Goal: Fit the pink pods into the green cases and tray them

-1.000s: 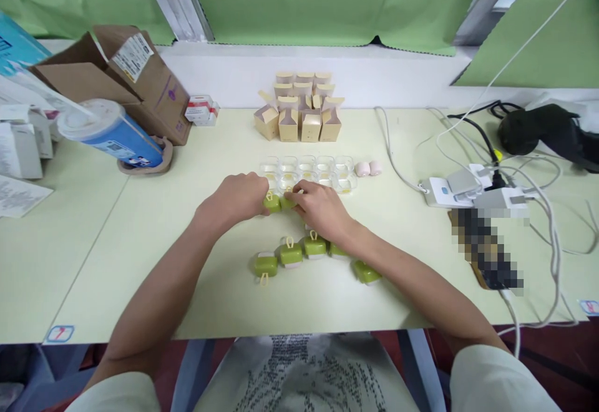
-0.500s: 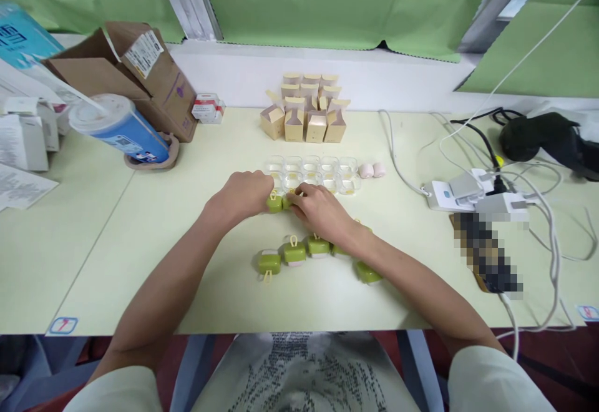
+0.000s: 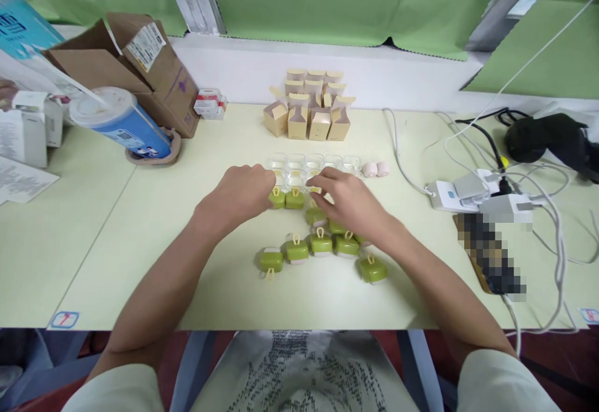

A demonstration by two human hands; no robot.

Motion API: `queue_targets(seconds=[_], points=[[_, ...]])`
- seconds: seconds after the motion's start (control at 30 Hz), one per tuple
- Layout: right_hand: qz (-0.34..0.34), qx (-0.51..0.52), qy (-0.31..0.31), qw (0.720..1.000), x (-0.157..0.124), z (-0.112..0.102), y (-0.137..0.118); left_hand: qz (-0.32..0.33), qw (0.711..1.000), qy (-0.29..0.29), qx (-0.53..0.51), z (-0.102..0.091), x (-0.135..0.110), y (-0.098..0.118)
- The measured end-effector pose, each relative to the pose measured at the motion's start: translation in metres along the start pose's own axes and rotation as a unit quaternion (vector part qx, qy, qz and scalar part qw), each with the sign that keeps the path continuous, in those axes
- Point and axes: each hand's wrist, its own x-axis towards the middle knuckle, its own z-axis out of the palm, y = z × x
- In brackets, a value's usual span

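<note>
Several small green cases with yellow loops lie on the pale table [image 3: 140, 225] in front of me. My left hand [image 3: 243, 190] is curled, its fingertips on a green case [image 3: 277, 198]. A second green case [image 3: 294, 198] sits right beside it. My right hand [image 3: 349, 200] hovers to the right, fingers pinched on a small yellow piece [image 3: 314, 190] over another green case [image 3: 316, 216]. Behind the hands lies a row of clear plastic trays [image 3: 314, 163]. More green cases [image 3: 321, 245] form a row nearer to me.
Small tan cartons [image 3: 309, 112] stand at the back centre. Two pink pieces [image 3: 375, 169] lie right of the trays. A blue cup [image 3: 119, 126] and a brown cardboard box [image 3: 135, 68] sit back left. Cables and a power strip [image 3: 468, 190] crowd the right side.
My right hand has let go of the second green case and shifted right, uncovering it and more cases below. My left hand stays on its case.
</note>
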Motion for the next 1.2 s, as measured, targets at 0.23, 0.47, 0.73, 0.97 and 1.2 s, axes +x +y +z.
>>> queue_targets(seconds=[0.23, 0.47, 0.73, 0.97, 1.2], points=[[-0.032, -0.026, -0.125, 0.991, -0.006, -0.005, 0.007, 0.055, 0.998, 0.031, -0.029, 0.0, -0.008, 0.005], [-0.035, 0.079, -0.134, 0.987, -0.002, 0.001, 0.02, 0.101, 0.993, 0.023, -0.063, 0.001, -0.001, 0.006], [-0.006, 0.481, -0.011, 0.876, -0.008, -0.031, 0.051, 0.203, 0.878, 0.248, -0.356, 0.004, 0.003, 0.018], [0.014, 0.414, 0.156, 0.896, -0.006, -0.021, 0.031, 0.141, 0.75, 0.289, -0.578, 0.017, 0.023, 0.024], [-0.104, 0.091, 0.237, 0.962, -0.009, -0.011, 0.04, 0.119, 0.725, 0.274, -0.62, 0.021, 0.03, 0.028]])
